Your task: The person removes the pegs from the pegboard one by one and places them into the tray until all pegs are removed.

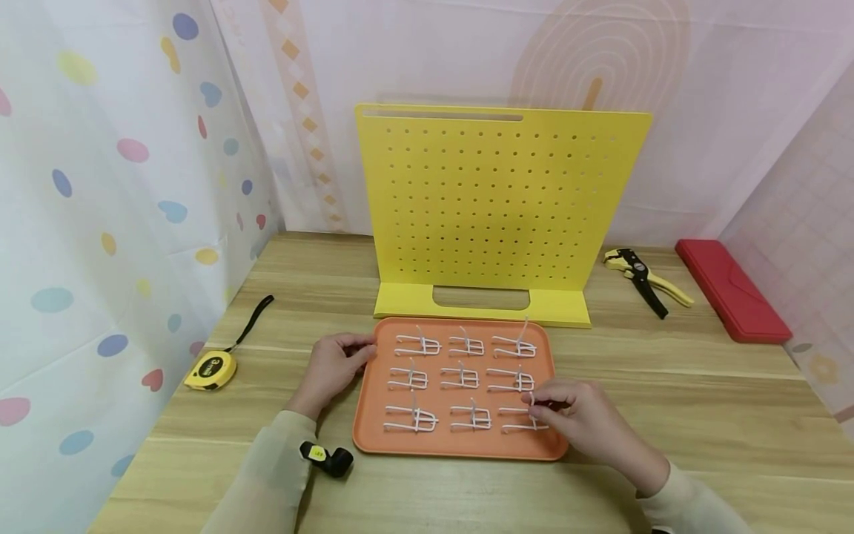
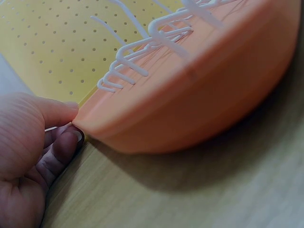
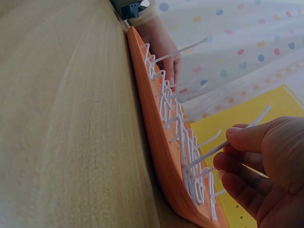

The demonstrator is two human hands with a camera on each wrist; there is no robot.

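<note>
An orange tray (image 1: pixel 460 447) lies on the table with several white wire pegboard hooks in rows on it. My left hand (image 1: pixel 335 371) pinches the tray's left rim between thumb and fingers, as the left wrist view (image 2: pixel 42 142) also shows. Over the tray's front right corner, my right hand (image 1: pixel 587 419) pinches the upright prong of a white pegboard hook (image 1: pixel 517 427). In the right wrist view that prong (image 3: pixel 207 156) runs up between thumb and fingertips, with the hook's base down among the others. Behind the tray stands a yellow pegboard (image 1: pixel 494 200) with bare holes.
A yellow tape measure (image 1: pixel 212 369) with a black strap lies at the left. Wire strippers (image 1: pixel 646 278) with yellow and black handles lie right of the pegboard, beside a red case (image 1: pixel 732 291). Curtains (image 1: pixel 133 185) hang around the table.
</note>
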